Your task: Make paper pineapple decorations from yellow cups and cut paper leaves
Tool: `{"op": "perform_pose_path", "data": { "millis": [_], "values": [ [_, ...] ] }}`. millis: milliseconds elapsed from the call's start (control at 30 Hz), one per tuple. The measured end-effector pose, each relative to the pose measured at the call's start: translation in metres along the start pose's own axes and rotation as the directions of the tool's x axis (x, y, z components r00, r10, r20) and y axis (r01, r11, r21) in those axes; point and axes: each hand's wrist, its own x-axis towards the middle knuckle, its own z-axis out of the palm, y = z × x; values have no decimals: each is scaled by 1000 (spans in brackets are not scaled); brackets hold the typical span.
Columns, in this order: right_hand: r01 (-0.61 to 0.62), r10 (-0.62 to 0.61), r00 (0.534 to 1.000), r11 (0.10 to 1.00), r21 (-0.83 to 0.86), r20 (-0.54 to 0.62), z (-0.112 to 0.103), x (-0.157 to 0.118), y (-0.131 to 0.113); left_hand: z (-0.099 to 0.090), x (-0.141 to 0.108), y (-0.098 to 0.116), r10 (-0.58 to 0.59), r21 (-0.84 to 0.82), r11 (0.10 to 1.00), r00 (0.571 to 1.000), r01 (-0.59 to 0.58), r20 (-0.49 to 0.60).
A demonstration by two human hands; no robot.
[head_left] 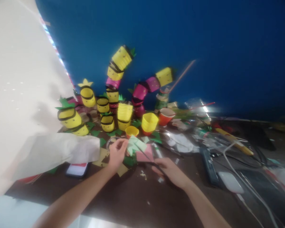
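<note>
My left hand (117, 154) pinches the edge of a light green piece of paper (134, 145) with thumb and fingers. The paper looks jagged on its left side. My right hand (169, 171) is closed around a pair of dark scissors (146, 162), whose blades are spread and point left, one of them across the green paper. A pink square of paper (146, 153) lies behind the blades. Just beyond my left hand sits a small yellow cup (132, 131), with a taller stack of yellow cups (149, 123) to its right. Blur hides the finer finger details.
Yellow and magenta cup figures (112, 95) with faces and green leaves stand along the blue wall. A phone (77, 169) and a large white sheet (61, 150) lie left. Cables, a power strip (209, 166) and a white adapter (231, 182) crowd the right. Paper scraps (143, 174) litter the table.
</note>
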Motion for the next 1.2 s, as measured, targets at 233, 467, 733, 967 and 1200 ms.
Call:
{"op": "perform_pose_path", "data": {
  "millis": [233,467,733,967,1200],
  "values": [
    [2,-3,1000,999,45,21,0,0,3,0,-1,1,-8,-17,1000,1000,8,21],
    [1,-2,1000,999,39,13,1,-1,2,4,-7,2,-64,-30,997,989,69,130],
    [55,-62,996,992,110,63,3,0,0,6,-14,4,-97,-39,993,974,107,205],
    [68,-75,996,990,122,57,4,1,4,8,-17,9,-106,-94,986,960,135,259],
    [115,-123,988,989,88,93,3,2,12,8,-19,13,-93,-88,989,957,121,276]
  ]
}}
